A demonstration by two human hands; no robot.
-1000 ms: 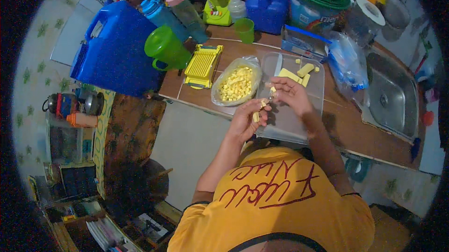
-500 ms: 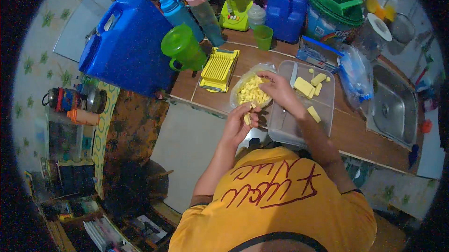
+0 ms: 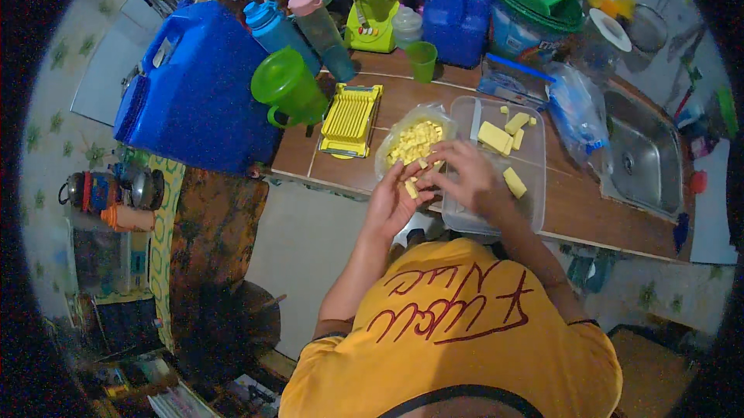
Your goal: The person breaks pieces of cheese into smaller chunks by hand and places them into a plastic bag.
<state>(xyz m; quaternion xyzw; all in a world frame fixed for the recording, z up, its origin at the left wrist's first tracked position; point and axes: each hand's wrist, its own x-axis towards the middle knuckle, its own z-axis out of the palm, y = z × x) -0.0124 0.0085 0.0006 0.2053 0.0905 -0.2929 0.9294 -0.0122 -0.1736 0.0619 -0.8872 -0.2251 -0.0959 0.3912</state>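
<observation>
My left hand holds a stick of yellow cheese between its fingers, just in front of the plastic bag. Beside it, my right hand is closed, its fingertips meeting those of the left; what they pinch is mostly hidden. Small cheese cubes fill the open clear bag behind both hands. To the right, a clear plastic tray, partly under my right forearm, carries a thick cheese block and several smaller pieces. A pale flat strip lies along its left side.
A yellow slicer and a green pitcher stand left of the bag, beside a large blue jug. Bottles, a green cup and a bucket line the back. A steel sink is at the right.
My right hand has come back from over the cubes in the bag to meet my left hand. The left hand still holds the cheese stick. The whole view has shifted slightly.
</observation>
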